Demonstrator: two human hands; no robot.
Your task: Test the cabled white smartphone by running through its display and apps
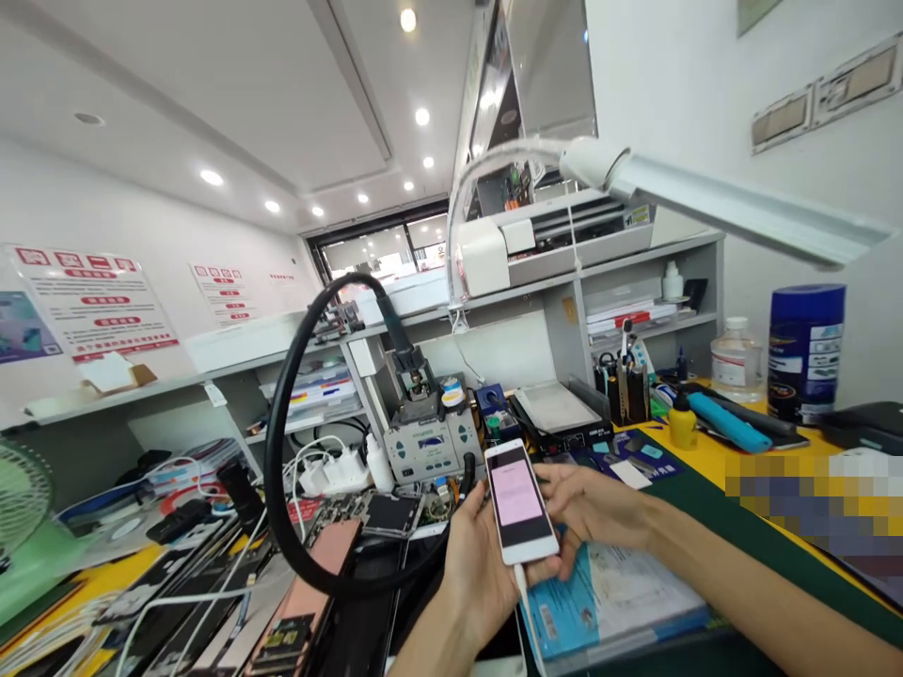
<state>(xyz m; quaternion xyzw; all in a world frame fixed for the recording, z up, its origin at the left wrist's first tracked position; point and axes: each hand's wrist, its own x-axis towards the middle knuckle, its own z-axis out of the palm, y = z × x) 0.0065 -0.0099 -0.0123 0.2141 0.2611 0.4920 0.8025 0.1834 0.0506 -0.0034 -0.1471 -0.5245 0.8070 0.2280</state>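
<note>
A white smartphone [518,501] with a lit pink screen is held upright over the bench, a white cable plugged into its lower end. My left hand [474,567] grips it from the left side and below, fingers curled round its edge. My right hand [589,512] is behind and to the right of the phone, fingers bent against its back and side. Under both hands lies a blue and white packet [613,602] on the green mat [712,527].
A thick black hose [282,442] loops up to a grey rework station [430,442]. Dismantled phones and boards [331,555] lie left. A white lamp arm [705,202] reaches overhead. Blue canister [806,348], clear bottle [737,362], small yellow bottle [682,423] stand right. Green fan [21,498] far left.
</note>
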